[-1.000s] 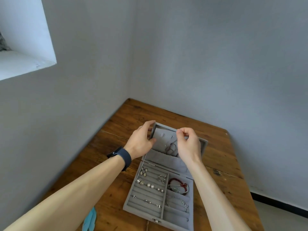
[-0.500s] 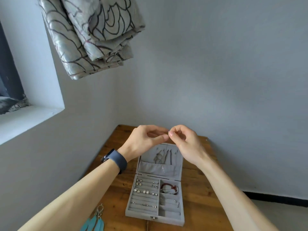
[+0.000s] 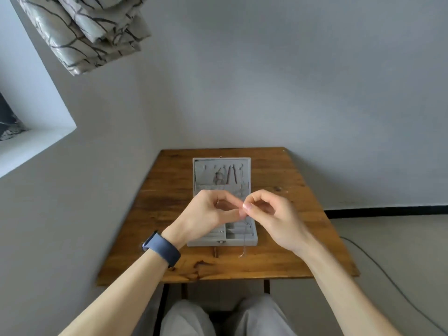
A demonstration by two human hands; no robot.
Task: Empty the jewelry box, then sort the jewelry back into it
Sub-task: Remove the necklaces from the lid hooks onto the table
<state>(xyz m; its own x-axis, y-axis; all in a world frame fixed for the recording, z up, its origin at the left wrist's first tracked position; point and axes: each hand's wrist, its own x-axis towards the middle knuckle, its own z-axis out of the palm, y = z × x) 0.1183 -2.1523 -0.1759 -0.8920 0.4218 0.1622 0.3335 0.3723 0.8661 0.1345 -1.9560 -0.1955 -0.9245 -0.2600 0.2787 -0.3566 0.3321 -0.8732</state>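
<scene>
One chain (image 3: 244,241), one box (image 3: 221,242), lid open, on the table (image 3: 291,263). Left hand (image 3: 208,214) and right hand (image 3: 271,219) both pinch the chain's top above the box, equally near. It hangs straight down from the grip, tail past the box's front wall. I can't count the lid pieces.

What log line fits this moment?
left hand: pinches chain | right hand: pinches chain | chain: hangs over box | box: open, on table
</scene>
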